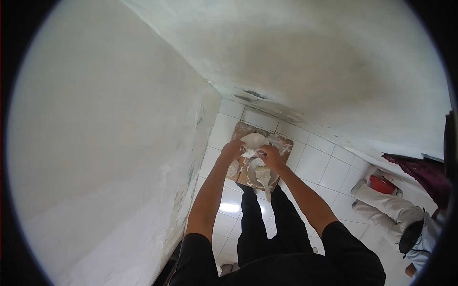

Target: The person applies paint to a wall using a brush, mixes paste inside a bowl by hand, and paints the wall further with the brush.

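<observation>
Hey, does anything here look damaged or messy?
Yes: the wall has a brownish stain and dark, flaking patches near the floor, and whitish residue is smeared across the wooden board.

We seem to be in a tiled room under repair: patchy plastered walls [310,57] with flaking lower edges, white floor tiles [331,171], and a plaster-smeared wooden board [285,143].

Off-white stained walls [114,109], corner, white tiled floor [331,174], light reflection [229,208]
</observation>
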`<action>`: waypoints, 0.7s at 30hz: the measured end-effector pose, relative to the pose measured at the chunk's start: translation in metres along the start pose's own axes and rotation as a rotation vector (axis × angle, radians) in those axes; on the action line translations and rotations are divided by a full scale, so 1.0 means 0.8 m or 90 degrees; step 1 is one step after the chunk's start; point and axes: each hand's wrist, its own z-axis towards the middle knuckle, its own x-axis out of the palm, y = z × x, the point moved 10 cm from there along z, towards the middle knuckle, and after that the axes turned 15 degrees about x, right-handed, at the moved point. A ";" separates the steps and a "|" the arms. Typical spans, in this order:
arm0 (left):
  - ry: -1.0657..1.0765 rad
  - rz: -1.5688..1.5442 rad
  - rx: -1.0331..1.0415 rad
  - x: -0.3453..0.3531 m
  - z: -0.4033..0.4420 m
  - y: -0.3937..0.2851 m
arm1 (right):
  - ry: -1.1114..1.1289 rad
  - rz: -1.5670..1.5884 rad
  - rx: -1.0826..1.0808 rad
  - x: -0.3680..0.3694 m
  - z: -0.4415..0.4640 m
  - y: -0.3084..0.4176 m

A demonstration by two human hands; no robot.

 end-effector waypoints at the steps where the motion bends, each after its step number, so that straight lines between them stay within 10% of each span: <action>1: 0.032 0.030 -0.035 0.008 0.000 0.005 | 0.005 -0.007 -0.009 -0.001 -0.004 0.002; 9: -0.029 -0.001 -0.123 -0.021 -0.042 -0.005 | -0.318 0.050 0.168 -0.035 -0.089 -0.084; 14: -0.454 -0.123 -0.081 -0.111 -0.123 -0.110 | -0.054 0.314 0.436 0.031 -0.143 -0.163; 21: -0.338 -0.223 -0.105 0.074 -0.152 -0.147 | -0.012 0.298 0.487 0.051 -0.152 -0.172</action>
